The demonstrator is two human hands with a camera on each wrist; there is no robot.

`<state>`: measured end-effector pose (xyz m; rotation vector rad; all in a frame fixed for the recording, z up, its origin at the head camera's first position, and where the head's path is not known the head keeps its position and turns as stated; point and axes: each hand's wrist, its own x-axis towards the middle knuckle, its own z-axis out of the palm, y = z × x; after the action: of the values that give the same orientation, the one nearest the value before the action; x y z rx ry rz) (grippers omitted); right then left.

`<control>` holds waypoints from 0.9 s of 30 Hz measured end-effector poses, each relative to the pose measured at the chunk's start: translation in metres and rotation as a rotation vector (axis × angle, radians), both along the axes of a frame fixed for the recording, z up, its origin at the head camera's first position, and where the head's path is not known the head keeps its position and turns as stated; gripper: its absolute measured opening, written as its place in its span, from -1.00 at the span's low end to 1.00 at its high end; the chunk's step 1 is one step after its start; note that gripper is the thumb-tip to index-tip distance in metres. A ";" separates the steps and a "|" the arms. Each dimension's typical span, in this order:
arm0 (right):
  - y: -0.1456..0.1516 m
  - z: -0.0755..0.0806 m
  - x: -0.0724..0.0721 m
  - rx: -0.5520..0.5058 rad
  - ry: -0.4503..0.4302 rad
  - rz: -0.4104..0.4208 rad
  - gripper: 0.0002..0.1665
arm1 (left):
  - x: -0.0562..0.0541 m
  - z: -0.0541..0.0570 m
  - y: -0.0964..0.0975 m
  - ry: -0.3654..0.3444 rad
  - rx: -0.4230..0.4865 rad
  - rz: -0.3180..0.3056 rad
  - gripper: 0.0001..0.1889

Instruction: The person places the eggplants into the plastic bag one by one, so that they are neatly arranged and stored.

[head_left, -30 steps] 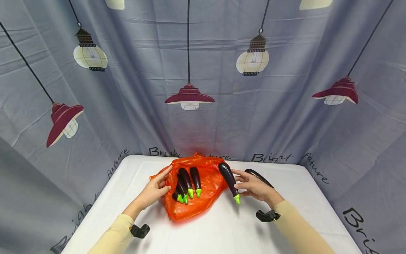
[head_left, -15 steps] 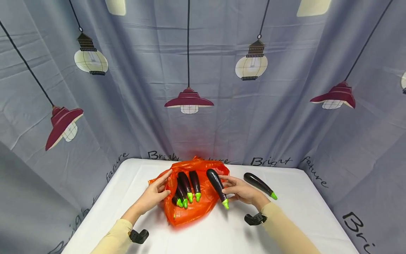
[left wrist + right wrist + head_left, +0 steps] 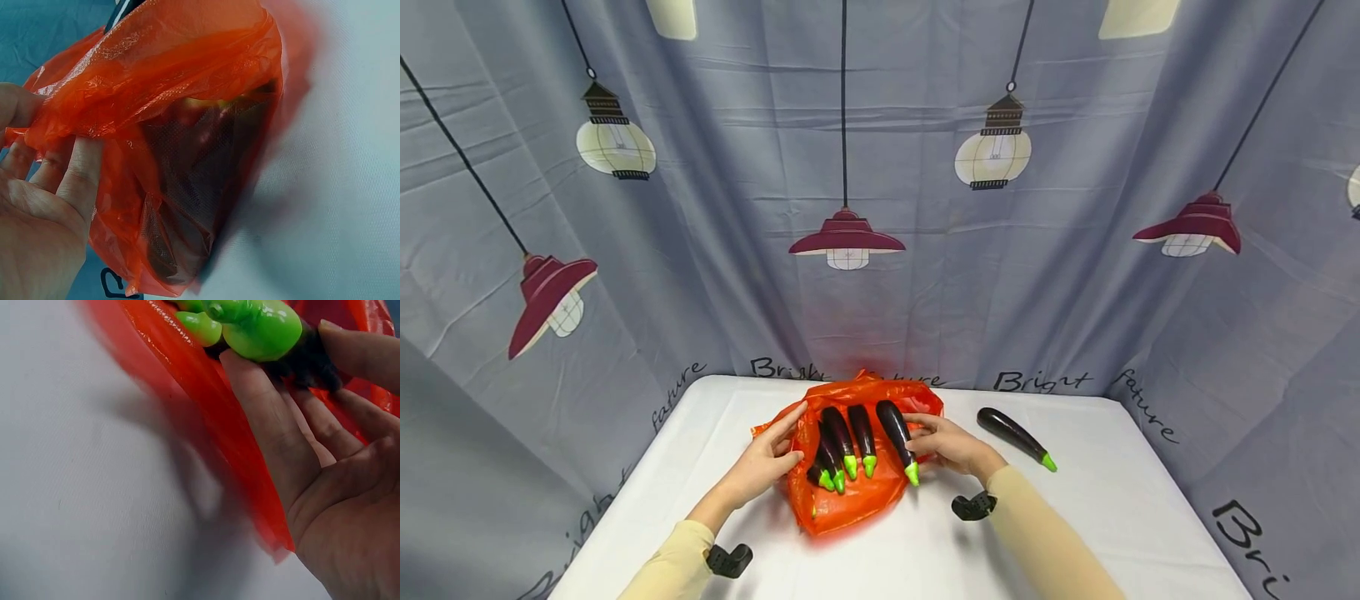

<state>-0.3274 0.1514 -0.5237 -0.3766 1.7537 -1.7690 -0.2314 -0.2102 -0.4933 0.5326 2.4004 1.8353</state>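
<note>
A red plastic bag (image 3: 842,515) lies on the table with its mouth open, and several dark purple eggplants (image 3: 863,429) with green stem ends sit inside it. My left hand (image 3: 760,467) pinches the left edge of the bag's mouth between thumb and fingers, as the left wrist view shows. In my right hand (image 3: 951,446) another eggplant (image 3: 893,427) is gripped between thumb and fingers, over the right part of the bag's opening. Its green stem end (image 3: 262,328) shows in the right wrist view, close to other stem ends.
One more eggplant (image 3: 1011,433) lies on the white table (image 3: 1075,517) to the right, behind my right forearm. A grey curtain (image 3: 925,308) printed with lamps hangs around the back and sides of the table.
My right hand has carried its eggplant leftward, from the bag's right edge to over the opening. The left hand keeps its grip on the bag.
</note>
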 end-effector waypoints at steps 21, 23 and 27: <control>-0.041 -0.001 -0.019 0.115 -0.016 -0.184 -0.15 | -0.006 0.005 -0.001 0.017 -0.018 0.009 -0.20; -0.044 -0.002 -0.020 0.129 -0.004 -0.191 -0.16 | -0.006 0.006 -0.002 0.010 -0.007 0.002 -0.20; -0.047 -0.004 -0.023 0.147 0.005 -0.197 -0.16 | -0.007 0.006 -0.004 0.008 -0.019 0.001 -0.20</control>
<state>-0.3504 0.1043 -0.5275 -0.1505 1.9672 -1.7576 -0.2383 -0.2143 -0.4870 0.5386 2.4209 1.8120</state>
